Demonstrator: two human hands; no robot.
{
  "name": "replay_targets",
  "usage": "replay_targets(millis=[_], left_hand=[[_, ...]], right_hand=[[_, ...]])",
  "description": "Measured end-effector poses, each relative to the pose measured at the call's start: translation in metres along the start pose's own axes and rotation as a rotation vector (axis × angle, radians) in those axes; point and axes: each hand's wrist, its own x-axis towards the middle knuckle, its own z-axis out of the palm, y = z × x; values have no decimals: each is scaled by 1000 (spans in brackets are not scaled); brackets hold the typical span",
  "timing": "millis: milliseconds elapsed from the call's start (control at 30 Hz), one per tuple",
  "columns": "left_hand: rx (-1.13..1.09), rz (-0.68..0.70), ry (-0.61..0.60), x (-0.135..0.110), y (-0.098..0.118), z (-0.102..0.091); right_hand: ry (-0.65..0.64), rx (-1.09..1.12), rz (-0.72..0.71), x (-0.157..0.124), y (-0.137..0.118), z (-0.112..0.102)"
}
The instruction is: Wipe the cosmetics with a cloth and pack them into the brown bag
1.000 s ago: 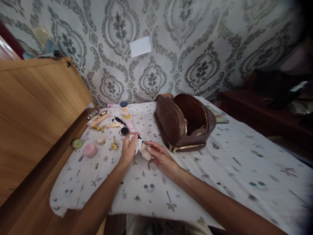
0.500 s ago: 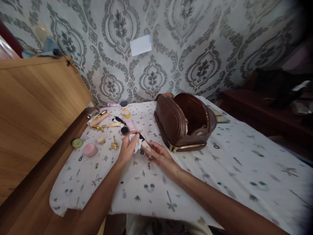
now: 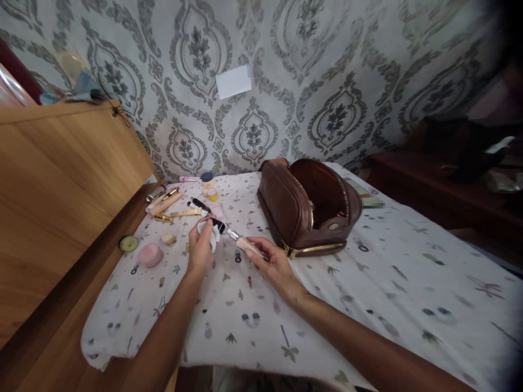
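My left hand [image 3: 200,247] is closed around a crumpled white wipe [image 3: 214,238] and a black cap [image 3: 218,225]. In my right hand [image 3: 272,267] lies a slim clear bottle of beige liquid foundation [image 3: 249,246], tilted, its silver neck [image 3: 232,234] bare and pointing at the cap. Cap and neck are close together but apart. Just beyond my left hand lie a pink tube [image 3: 218,211] and a black pencil-like item [image 3: 200,204]. To the right of my hands stands a brown cosmetic bag [image 3: 281,207], its top unzipped.
Towards the left of the patterned white cloth [image 3: 229,326] lie a pink round sponge or pot [image 3: 151,255], a green-topped round jar [image 3: 128,243], a gold tube [image 3: 163,216] and a blue-lidded jar [image 3: 207,179]. A wooden panel [image 3: 73,179] borders the left side.
The black cap has come off the foundation bottle. My left hand has moved left with cap and wipe, baring the silver neck; my right hand still holds the bottle.
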Motion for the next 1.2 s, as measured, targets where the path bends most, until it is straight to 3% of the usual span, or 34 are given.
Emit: replay_targets(millis=[133,333,600,933,1100,1200], left_hand=[[-116,-133,-72,0,1,4],[-137,-164,-82,-6,5,9],[-113,-96,-258,-10,-1,8],[125,12,-307,-22,-3,8],[190,37,-314,-19,-6,8],[155,33,-280,-21,-3,10]], right_hand=[[-1,11,27,1,1,0],[-30,7,41,0,-6,0],[-71,-72,6,0,-7,-2],[-92,-138,-44,-5,1,-3],[-108,-47,5,-5,2,0],[-126,118,75,-3,-1,3]])
